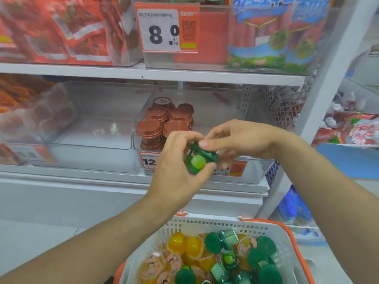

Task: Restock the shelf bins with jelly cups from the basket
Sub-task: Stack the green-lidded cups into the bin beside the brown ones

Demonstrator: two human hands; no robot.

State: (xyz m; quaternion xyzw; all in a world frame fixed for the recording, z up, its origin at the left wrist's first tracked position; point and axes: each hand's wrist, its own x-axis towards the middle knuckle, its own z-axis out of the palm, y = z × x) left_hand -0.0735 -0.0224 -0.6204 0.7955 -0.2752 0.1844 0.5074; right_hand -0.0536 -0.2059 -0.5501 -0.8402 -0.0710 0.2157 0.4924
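A green jelly cup (200, 158) is held between both hands in front of the lower shelf. My left hand (176, 160) grips it from the left and below. My right hand (235, 140) pinches its top edge from the right. Behind them a clear shelf bin (254, 169) holds several stacked brown jelly cups (164, 124) in its left part. Below, a white basket with an orange rim (287, 240) holds several green cups (264, 255) and yellow cups (184, 245).
A second clear bin (86, 140) sits left of the brown cups. The shelf above carries red snack packs (67, 31) and a price tag (167, 27) reading 8.0. A white upright post (326, 85) stands at right, with more goods beyond.
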